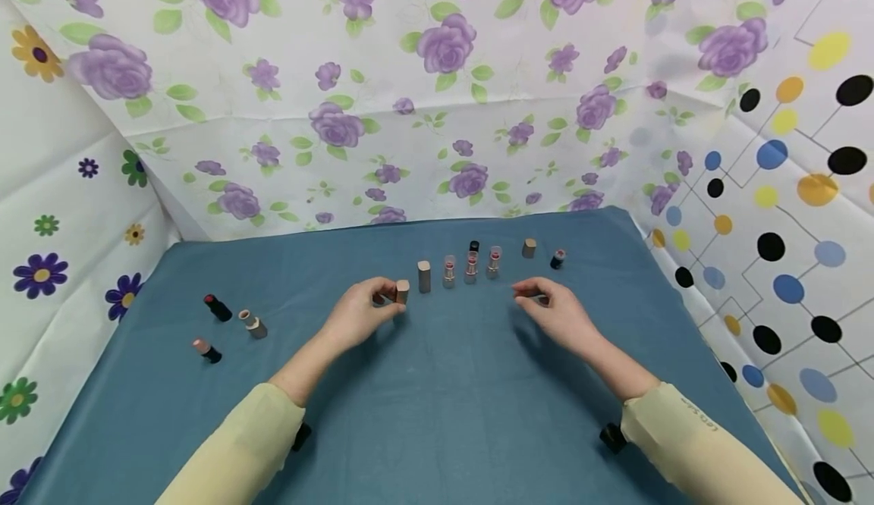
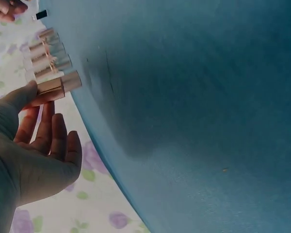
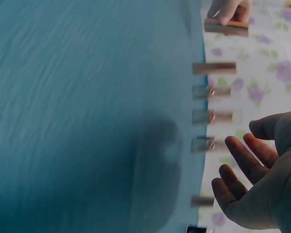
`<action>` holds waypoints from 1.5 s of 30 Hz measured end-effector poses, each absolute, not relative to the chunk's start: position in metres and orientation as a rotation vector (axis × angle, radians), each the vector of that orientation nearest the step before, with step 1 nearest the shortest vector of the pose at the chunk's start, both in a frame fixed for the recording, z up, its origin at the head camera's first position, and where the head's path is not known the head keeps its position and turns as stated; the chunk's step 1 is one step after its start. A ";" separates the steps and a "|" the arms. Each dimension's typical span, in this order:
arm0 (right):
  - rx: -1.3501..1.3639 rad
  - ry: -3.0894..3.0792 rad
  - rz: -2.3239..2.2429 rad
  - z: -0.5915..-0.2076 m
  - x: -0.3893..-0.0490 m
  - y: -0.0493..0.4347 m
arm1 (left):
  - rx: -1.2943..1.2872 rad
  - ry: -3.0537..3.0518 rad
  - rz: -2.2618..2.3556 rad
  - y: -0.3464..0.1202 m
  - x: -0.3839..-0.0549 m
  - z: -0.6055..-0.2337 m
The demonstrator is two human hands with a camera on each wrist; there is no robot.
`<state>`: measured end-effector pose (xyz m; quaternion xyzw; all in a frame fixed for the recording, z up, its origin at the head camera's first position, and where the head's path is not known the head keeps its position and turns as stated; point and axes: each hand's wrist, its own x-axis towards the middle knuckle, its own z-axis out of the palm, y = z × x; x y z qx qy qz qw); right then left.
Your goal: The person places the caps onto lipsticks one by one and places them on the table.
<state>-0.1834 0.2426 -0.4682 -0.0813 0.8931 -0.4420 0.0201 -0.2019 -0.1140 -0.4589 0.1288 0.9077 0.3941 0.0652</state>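
Observation:
My left hand (image 1: 360, 313) pinches a gold-brown lipstick tube (image 1: 403, 291) upright between thumb and fingers. In the left wrist view, the other fingers of that hand spread below the tube. Just right of it stands a similar closed brown tube (image 1: 424, 277). A row continues with three clear-capped lipsticks, the left one (image 1: 449, 271), the middle one (image 1: 471, 269) and the right one (image 1: 494, 263). Over the cloth in front of the row's right end, my right hand (image 1: 556, 317) holds nothing, its fingers loosely bent. In the right wrist view its thumb and fingertips are apart.
Behind the row stands a black-topped piece (image 1: 474, 246). Farther right are a short gold-brown cap (image 1: 529, 248) and a small black-based lipstick (image 1: 558, 259). At left lie a red lipstick (image 1: 218, 308), a silver-based one (image 1: 253, 324) and a pink one (image 1: 207, 350). Patterned cloth walls (image 1: 410, 141) enclose the blue table (image 1: 437, 414).

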 end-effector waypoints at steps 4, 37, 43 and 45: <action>-0.267 2.856 -1.269 -0.477 -0.185 0.259 | 0.355 2.763 1.196 -0.114 -0.212 -0.458; -0.247 2.995 -1.090 -0.480 -0.177 0.278 | 0.301 2.867 1.022 -0.117 -0.234 -0.477; -0.236 3.015 -1.119 -0.467 -0.187 0.292 | 0.325 2.942 0.910 -0.136 -0.230 -0.463; -0.238 3.039 -1.127 -0.461 -0.192 0.297 | 0.342 2.971 0.877 -0.141 -0.227 -0.458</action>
